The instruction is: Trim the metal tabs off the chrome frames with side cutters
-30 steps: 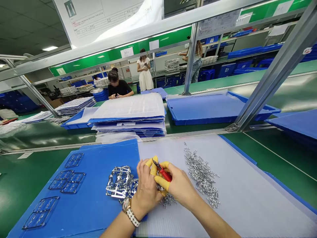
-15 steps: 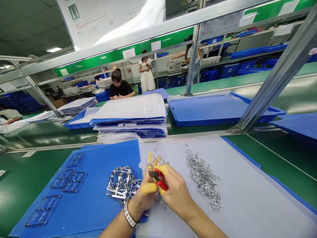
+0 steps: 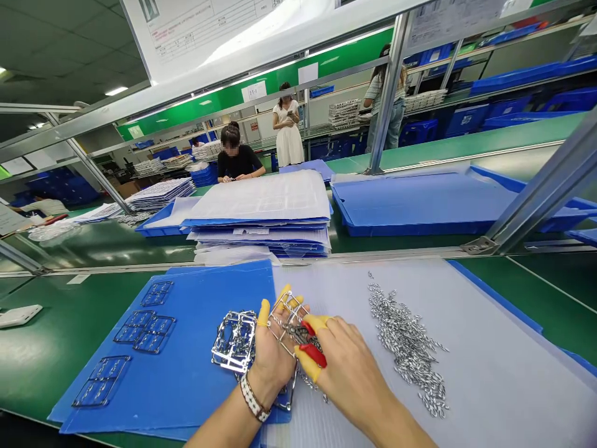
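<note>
My left hand (image 3: 270,358), palm up with yellow finger covers, holds a chrome rectangular sprue frame (image 3: 282,340) across its palm and fingers. In my right hand (image 3: 349,358) is a pair of red-handled nippers (image 3: 313,355); their jaws lie over the frame inside the left palm. Whether the jaws touch a part is too small to tell. Left of the hands, a tangled pile of chrome frames (image 3: 233,348) rests on a blue sheet (image 3: 186,379). To the right, a heap of small shiny twisted pieces (image 3: 405,339) lies on a whitish sheet (image 3: 485,361). More pieces are partly hidden beneath my hands.
Several dark-looking frames (image 3: 101,381) lie at the blue sheet's left. Behind the bench edge stand a stack of sheets (image 3: 261,199) and a blue tray (image 3: 420,227). A metal post (image 3: 536,180) rises at right. Three people are farther back, one seated person (image 3: 240,160) facing me.
My left hand has opened out flatter, showing its palm with the frame across it. The nippers have shifted slightly right and down. The whole view has swung a little left.
</note>
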Action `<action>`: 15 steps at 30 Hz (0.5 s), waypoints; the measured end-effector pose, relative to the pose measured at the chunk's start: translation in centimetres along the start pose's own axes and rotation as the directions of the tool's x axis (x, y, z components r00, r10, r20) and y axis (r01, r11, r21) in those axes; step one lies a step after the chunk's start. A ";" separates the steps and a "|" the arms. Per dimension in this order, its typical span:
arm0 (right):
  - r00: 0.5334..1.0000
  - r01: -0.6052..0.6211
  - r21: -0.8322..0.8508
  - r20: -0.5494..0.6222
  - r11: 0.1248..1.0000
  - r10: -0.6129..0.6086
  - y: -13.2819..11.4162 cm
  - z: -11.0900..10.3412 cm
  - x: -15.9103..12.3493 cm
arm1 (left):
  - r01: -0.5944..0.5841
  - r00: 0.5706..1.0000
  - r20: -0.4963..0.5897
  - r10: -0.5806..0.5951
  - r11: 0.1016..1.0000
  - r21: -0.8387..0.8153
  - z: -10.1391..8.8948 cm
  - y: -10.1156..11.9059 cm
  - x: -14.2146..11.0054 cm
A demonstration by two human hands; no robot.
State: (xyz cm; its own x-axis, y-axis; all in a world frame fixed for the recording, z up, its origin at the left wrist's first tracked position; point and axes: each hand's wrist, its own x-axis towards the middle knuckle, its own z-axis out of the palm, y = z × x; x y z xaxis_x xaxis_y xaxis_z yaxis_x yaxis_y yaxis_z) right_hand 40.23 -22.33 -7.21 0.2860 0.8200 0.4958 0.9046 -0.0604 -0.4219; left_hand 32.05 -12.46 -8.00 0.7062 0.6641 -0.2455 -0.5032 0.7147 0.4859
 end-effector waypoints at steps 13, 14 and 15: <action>0.977 -0.049 -0.269 0.188 0.962 0.102 -0.2 -0.5 1.3 | -0.050 0.997 0.055 0.044 0.992 0.117 -0.3 -0.9 -0.2; 0.978 -0.047 -0.276 0.185 0.960 0.101 -0.2 -0.5 1.3 | -0.058 0.997 0.051 0.052 0.991 0.124 -0.3 -0.9 -0.2; 0.978 -0.044 -0.282 0.182 0.958 0.098 -0.2 -0.6 1.3 | -0.063 0.997 0.043 0.058 0.990 0.128 -0.4 -0.9 -0.2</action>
State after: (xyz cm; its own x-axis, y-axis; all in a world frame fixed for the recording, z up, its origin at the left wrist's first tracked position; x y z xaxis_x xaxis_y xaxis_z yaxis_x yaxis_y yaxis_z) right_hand 40.58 -21.58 -6.04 0.3113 0.8998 0.3057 0.9436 -0.2546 -0.2117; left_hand 32.19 -13.19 -8.70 0.6964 0.6945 -0.1806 -0.4788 0.6371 0.6040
